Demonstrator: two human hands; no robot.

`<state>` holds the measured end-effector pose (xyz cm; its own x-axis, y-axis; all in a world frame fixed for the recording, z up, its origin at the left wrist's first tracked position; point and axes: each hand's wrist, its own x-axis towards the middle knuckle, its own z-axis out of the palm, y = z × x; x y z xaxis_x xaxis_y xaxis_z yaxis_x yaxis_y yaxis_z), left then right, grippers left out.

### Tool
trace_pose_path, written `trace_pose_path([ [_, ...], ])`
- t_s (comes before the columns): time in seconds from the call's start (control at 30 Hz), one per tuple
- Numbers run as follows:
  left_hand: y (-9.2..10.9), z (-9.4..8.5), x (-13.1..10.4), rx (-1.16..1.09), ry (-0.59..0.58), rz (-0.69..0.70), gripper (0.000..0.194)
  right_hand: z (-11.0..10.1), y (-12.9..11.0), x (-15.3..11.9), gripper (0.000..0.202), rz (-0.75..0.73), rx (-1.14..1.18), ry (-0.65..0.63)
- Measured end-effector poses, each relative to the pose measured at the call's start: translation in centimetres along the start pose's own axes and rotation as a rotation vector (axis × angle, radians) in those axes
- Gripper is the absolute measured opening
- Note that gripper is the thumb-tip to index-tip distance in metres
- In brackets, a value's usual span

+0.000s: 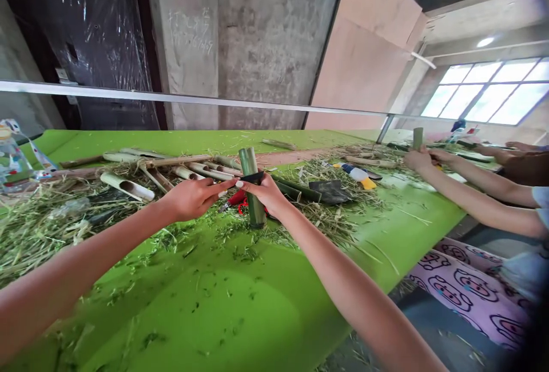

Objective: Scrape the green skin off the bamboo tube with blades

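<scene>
A green bamboo tube point(256, 212) stands nearly upright, slightly tilted, on the green tabletop. Across its upper part lies a dark flat strip point(252, 178), possibly a blade; its exact kind is unclear. My left hand point(195, 198) is closed, with its fingertips pinching the strip's left end. On the other side, my right hand point(268, 192) is closed at the strip's right end, its thumb passing in front of the tube; some of its fingers are hidden. Behind my hands lies a red-handled tool point(235, 200), partly covered.
Cut bamboo pieces point(126, 186) and heaps of shavings point(38, 232) spread along the green table point(214, 315). To the right lie a dark flat blade point(332, 191) and a yellow-and-blue handled tool point(358, 175). Farther right, a co-worker's hands point(418, 160) hold another bamboo piece.
</scene>
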<state>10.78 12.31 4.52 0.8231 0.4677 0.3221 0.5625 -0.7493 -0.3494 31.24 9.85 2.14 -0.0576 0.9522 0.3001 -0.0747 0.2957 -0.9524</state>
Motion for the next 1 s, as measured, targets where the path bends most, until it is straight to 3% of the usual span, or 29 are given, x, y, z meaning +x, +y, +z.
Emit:
trace_pose_path([
  [0.33, 0.0, -0.2, 0.1, 0.039, 0.01, 0.004, 0.048, 0.1, 0.8, 0.2, 0.039, -0.056, -0.005, 0.057],
  [0.67, -0.1, -0.7, 0.0, -0.007, 0.053, 0.021, 0.052, 0.7, 0.8, -0.2, 0.036, -0.17, -0.194, 0.133],
  [1.0, 0.3, 0.4, -0.3, -0.032, 0.051, 0.018, 0.049, 0.9, 0.3, -0.5, 0.036, -0.123, -0.166, 0.127],
])
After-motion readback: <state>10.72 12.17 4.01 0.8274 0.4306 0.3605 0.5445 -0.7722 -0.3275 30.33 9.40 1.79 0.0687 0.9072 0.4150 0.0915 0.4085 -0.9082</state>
